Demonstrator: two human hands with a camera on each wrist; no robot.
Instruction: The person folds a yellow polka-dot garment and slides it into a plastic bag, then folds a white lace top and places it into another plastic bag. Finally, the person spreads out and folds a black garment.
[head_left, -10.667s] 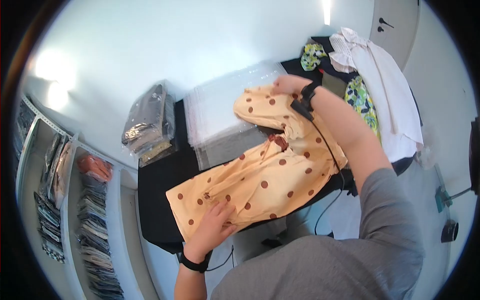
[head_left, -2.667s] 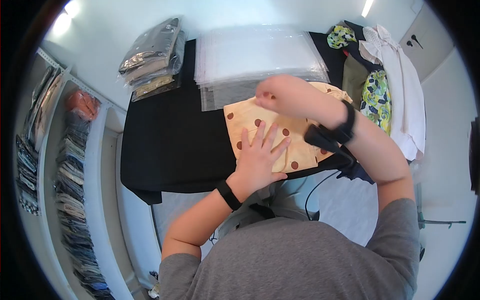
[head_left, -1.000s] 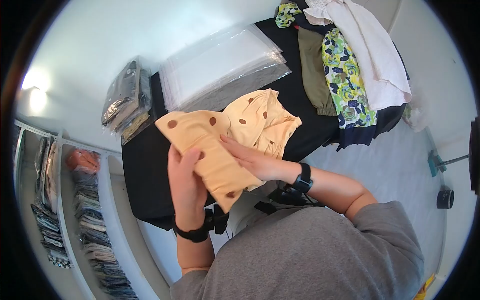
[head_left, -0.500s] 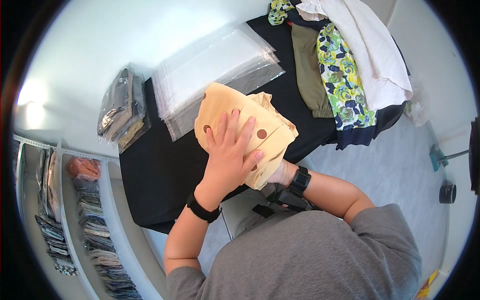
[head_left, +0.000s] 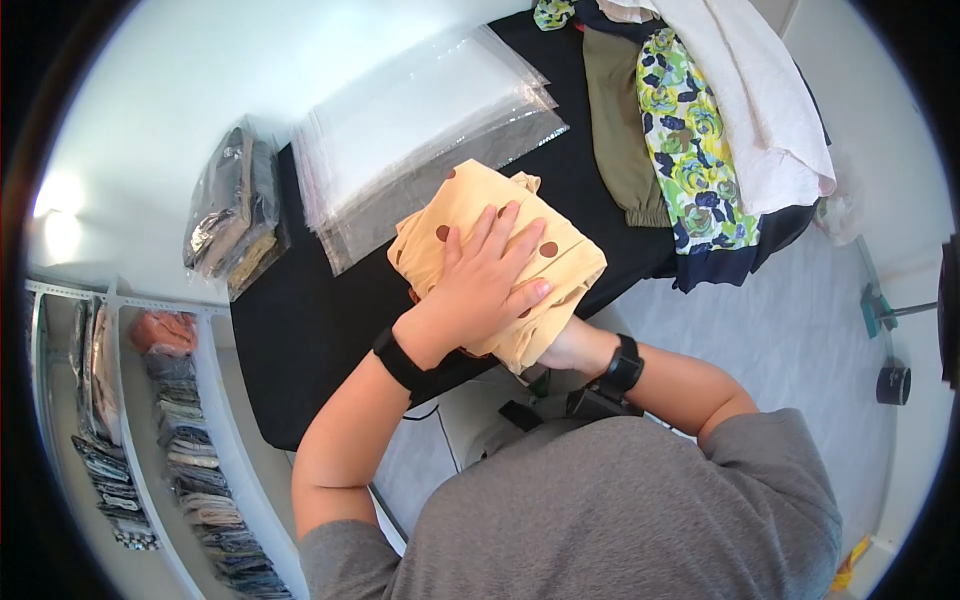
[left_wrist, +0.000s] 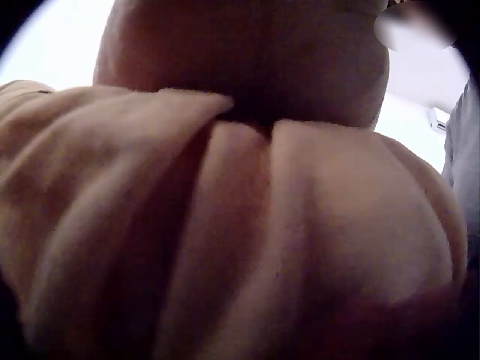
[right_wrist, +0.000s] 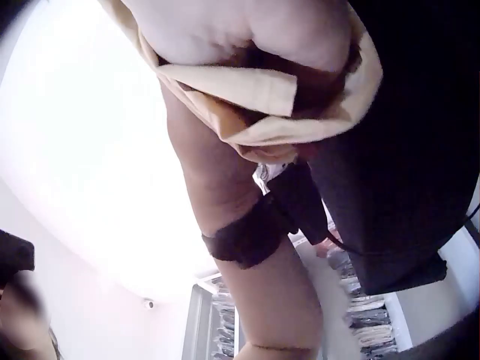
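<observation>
A folded peach-yellow garment with brown dots (head_left: 572,262) is between my two hands, over the near edge of the table. On its upper face my left hand (head_left: 478,285) lies with the fingers straight and spread. My right hand (head_left: 578,347) is beneath the near right side of the bundle, its fingers hidden by cloth. In the left wrist view, gathered folds of the garment (left_wrist: 352,210) fill most of the picture below the left hand (left_wrist: 240,56). The right wrist view has the heel of the right hand (right_wrist: 300,30) against a loose folded edge.
Clear plastic bags (head_left: 400,130) lie stacked on the black-covered table (head_left: 290,350). Bagged clothes (head_left: 235,205) stand at the table's left end. Olive trousers (head_left: 620,130), a floral garment (head_left: 690,140) and a white one (head_left: 750,110) lie at right. Shelves of clothes (head_left: 195,470) are at far left.
The garment was spread out, then folded into a compact bundle. Since one second ago, the left hand has gone from gripping its side to lying on top; the right hand has slipped underneath.
</observation>
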